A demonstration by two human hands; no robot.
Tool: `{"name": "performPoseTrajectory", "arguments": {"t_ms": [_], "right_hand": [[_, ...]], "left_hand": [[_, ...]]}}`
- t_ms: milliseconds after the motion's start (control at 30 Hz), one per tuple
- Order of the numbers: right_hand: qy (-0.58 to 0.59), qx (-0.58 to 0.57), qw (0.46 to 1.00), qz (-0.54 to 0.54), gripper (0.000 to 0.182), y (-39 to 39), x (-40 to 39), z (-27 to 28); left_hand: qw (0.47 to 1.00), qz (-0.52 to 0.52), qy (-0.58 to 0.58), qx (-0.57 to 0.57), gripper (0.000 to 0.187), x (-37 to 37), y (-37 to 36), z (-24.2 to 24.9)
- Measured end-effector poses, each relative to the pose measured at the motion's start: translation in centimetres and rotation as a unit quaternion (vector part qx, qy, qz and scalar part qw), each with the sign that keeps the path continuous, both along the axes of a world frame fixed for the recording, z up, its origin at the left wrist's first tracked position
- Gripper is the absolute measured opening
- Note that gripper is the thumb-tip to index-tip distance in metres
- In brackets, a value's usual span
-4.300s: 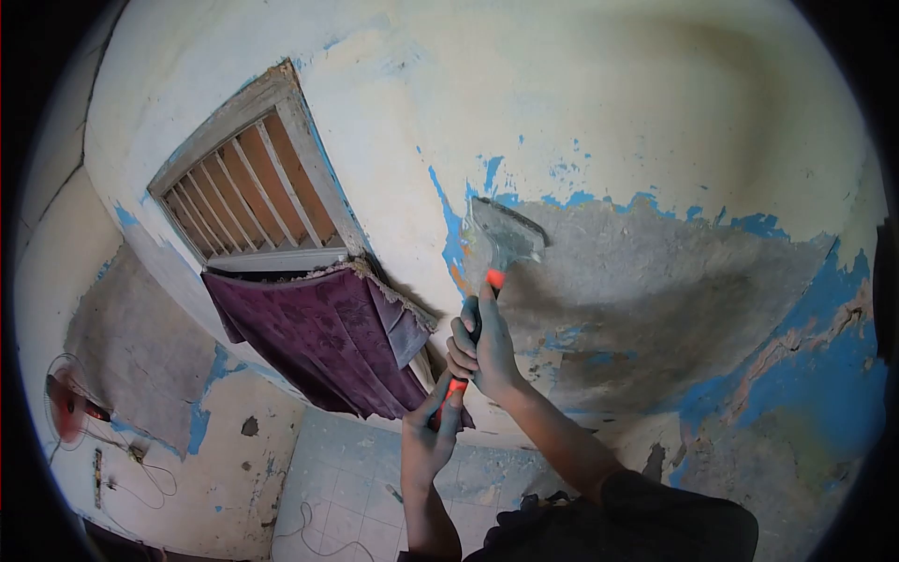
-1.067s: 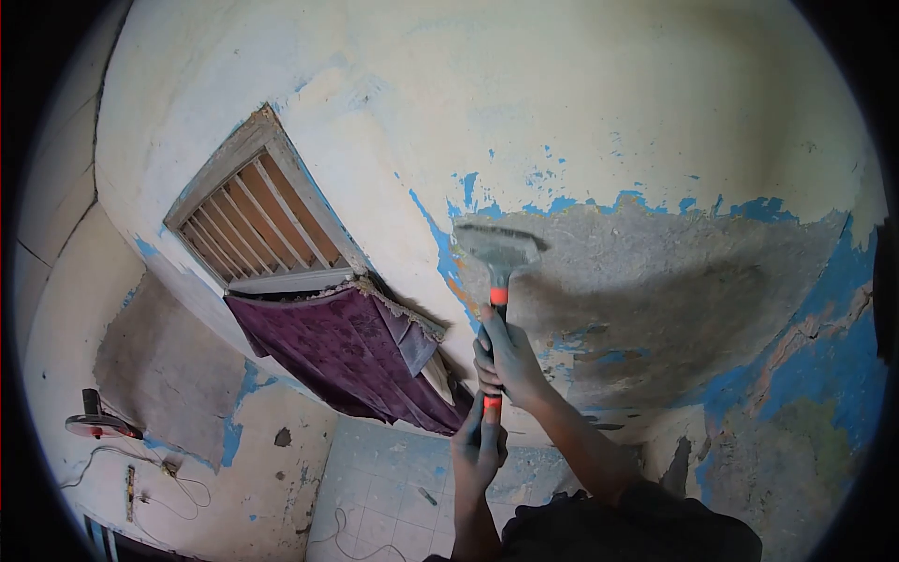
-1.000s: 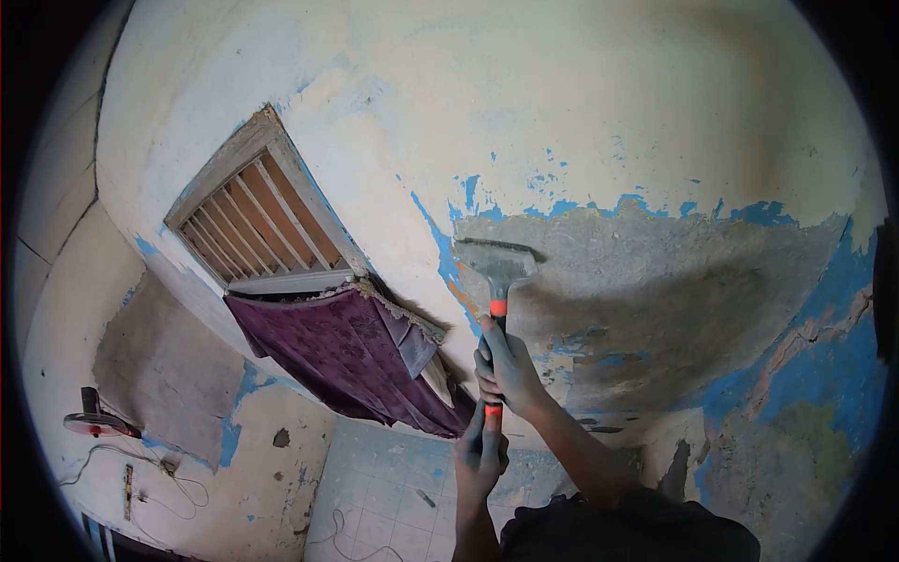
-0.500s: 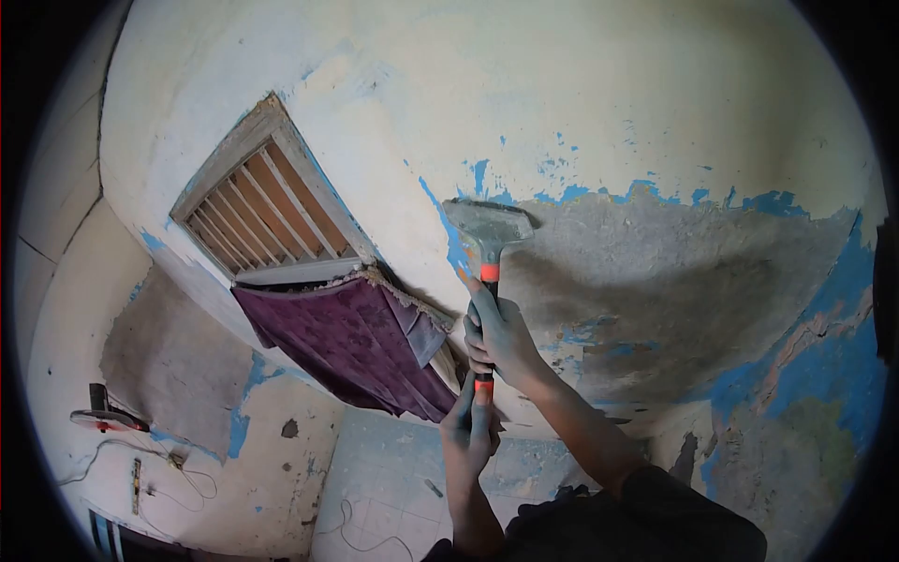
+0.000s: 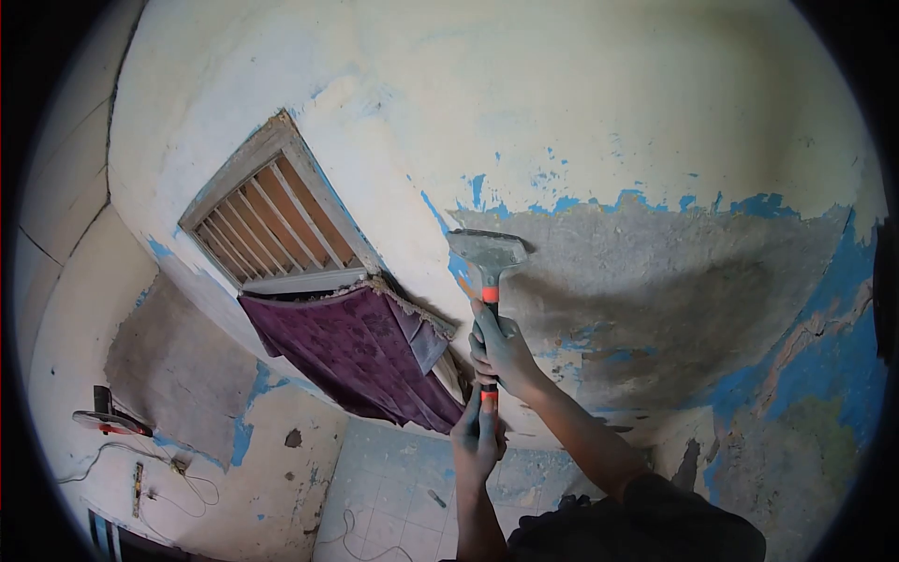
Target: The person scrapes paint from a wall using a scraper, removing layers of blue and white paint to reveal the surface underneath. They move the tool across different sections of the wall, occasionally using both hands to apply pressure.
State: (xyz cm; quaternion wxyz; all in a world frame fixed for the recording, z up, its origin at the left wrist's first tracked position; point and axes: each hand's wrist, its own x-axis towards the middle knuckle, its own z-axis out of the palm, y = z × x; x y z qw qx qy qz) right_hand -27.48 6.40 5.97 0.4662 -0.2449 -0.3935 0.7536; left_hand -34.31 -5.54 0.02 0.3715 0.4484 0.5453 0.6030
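A wide-bladed scraper with a black and orange handle is held upright against the wall, its blade at the left end of a bare grey plaster patch. My right hand wraps round the upper handle, with one finger pointing up along it. Below it, my left hand grips the handle's lower end. Both hands look dusty. Flaking blue paint borders the top of the patch, under cream paint.
Left of the scraper is a barred wooden window with a purple cloth hanging below. A round-disc power tool and a cable are at the far left. The tiled floor shows below.
The scraper and both hands have shifted a little down the wall, so the blade sits lower beneath the blue paint edge. The view has tilted slightly upward. Both grips are unchanged.
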Motion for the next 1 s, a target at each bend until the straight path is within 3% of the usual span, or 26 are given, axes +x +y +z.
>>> {"name": "performPoseTrajectory", "arguments": {"t_ms": [167,367,567,1000], "right_hand": [[0.014,-0.002,1.0,-0.008,0.048,0.6,-0.8,2.4],[-0.007,0.006,1.0,-0.003,0.049,0.0,-0.8,-0.7],[-0.002,0.032,0.999,-0.012,0.049,0.6,-1.9,2.5],[-0.036,0.001,0.998,-0.059,0.048,-0.7,-0.5,-0.3]], "left_hand": [[0.999,-0.031,0.015,0.02,0.038,-1.1,0.7,2.7],[1.0,0.001,-0.024,-0.02,0.038,-0.3,-0.3,0.0],[0.999,-0.042,0.005,0.01,0.039,-2.1,0.9,2.3],[0.996,-0.051,-0.07,-0.027,0.045,-0.4,-0.1,-1.0]]}}
